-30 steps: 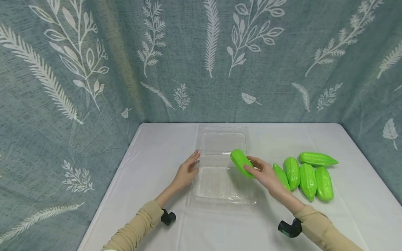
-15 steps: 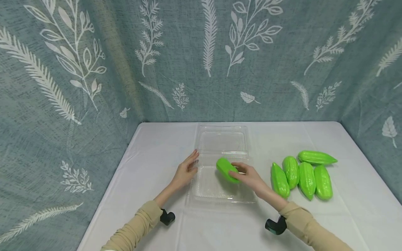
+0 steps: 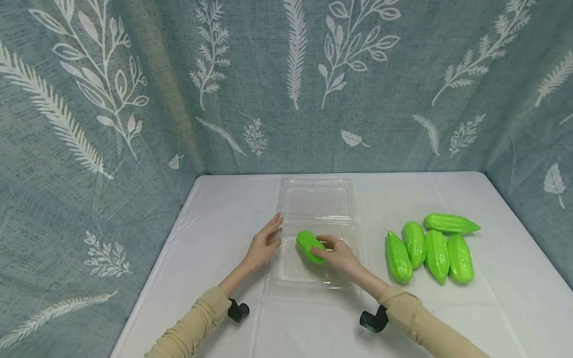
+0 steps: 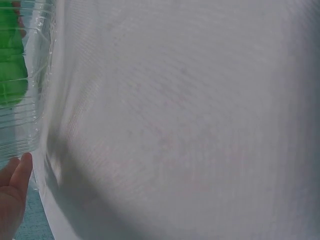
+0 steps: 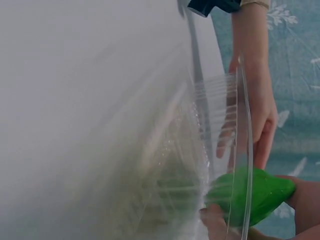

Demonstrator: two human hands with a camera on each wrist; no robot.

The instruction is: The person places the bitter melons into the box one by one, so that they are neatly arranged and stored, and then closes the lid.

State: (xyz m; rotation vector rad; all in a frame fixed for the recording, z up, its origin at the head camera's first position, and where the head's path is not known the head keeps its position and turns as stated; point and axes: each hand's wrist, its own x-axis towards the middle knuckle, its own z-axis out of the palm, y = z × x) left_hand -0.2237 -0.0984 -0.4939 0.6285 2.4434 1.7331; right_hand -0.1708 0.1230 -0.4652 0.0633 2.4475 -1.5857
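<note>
A clear plastic clamshell box [image 3: 290, 272] lies with its lid [image 3: 319, 201] folded back on the far side. My right hand [image 3: 338, 254] grips a glossy green ridged toy vegetable [image 3: 308, 245] between thumb and fingers, inside or just above the box's base; whether it touches the bottom I cannot tell. Along the left wall my left hand [image 3: 262, 247] has its fingers nearly straight, with fingertips [image 4: 22, 167] touching the box's edge in the left wrist view. In the right wrist view, the vegetable [image 5: 262, 195] shows partly through the clear wall.
To the right of the box lies a group of several similar green vegetables [image 3: 436, 256], one of them [image 3: 449, 223] crosswise behind the others. White cloth covers the table [image 3: 215, 209]. A blue-green leaf-patterned curtain [image 3: 268, 74] stands behind and at both sides.
My right hand has carried the green toy vegetable leftward and lower, from the box's right side to the middle of its base. My left hand has stayed at the left wall.
</note>
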